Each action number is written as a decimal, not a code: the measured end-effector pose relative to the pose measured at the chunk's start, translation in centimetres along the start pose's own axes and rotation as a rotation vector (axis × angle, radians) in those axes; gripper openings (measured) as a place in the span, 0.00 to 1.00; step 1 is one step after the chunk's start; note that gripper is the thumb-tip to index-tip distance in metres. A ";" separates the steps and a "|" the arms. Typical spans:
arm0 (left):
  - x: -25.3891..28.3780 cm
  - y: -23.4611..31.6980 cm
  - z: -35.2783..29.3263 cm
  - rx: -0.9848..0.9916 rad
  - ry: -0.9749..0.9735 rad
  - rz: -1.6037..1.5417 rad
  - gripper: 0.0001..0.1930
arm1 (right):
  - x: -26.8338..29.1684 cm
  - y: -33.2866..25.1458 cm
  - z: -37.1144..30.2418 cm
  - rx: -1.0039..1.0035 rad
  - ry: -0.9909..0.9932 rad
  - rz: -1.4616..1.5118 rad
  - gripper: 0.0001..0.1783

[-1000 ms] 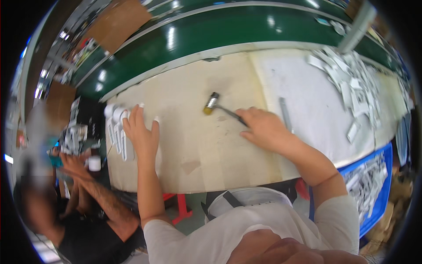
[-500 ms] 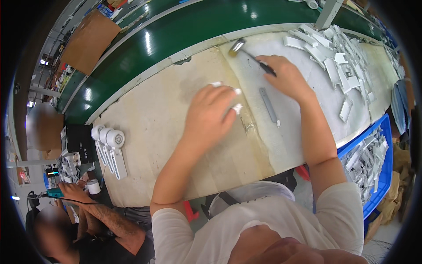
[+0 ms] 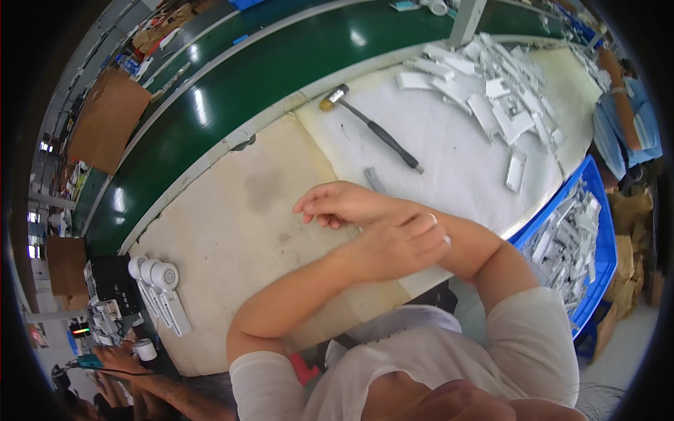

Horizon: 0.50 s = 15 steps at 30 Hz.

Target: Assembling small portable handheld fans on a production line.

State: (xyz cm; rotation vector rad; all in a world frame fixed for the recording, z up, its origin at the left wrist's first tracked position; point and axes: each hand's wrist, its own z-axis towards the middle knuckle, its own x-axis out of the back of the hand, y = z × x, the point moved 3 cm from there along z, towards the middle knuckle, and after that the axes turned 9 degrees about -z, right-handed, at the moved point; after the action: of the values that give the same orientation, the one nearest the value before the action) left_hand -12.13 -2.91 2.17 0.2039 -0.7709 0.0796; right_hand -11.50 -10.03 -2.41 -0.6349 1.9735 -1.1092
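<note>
My left hand [image 3: 400, 245] crosses over my right forearm and lies on it near the wrist, fingers bent and slightly apart, white covers on some fingertips. Nothing shows in its grasp. Pointing left over the beige tabletop [image 3: 232, 231], my right hand [image 3: 340, 203] has loosely curled, empty fingers. Beyond my hands, on the pale sheet, lies a small mallet [image 3: 379, 130] with an amber and metal head and a black handle. A grey utility knife [image 3: 375, 180] is next to my right hand, which partly hides it.
White and metallic channel-shaped parts [image 3: 491, 91] are heaped at the far right. A blue bin [image 3: 607, 270] of similar parts stands at the right. White round-headed handheld parts [image 3: 161, 288] lie at the left edge. Behind runs a green conveyor [image 3: 232, 91]. A co-worker's hand [image 3: 119, 358] is at lower left.
My right hand has let go of the mallet, which now lies on the sheet, and has come nearer and left. My left hand has moved right onto my right forearm. The view has shifted.
</note>
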 end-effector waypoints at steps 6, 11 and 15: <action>2.7 -1.9 -0.9 -0.177 -0.145 0.029 0.09 | 0.1 0.0 0.2 0.122 -0.002 -0.459 0.11; 0.9 -0.7 -1.2 -0.124 -0.113 0.100 0.16 | -1.7 1.1 2.6 0.531 -0.077 -0.724 0.11; -0.7 -2.8 -1.7 -0.020 -0.182 -0.078 0.11 | -2.0 0.2 0.9 0.048 0.029 -0.523 0.10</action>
State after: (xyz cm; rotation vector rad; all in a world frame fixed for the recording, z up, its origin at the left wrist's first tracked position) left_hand -11.03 -5.24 0.04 0.2237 -0.9432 -0.0211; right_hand -9.65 -8.96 -2.09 -1.1567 1.8444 -1.4718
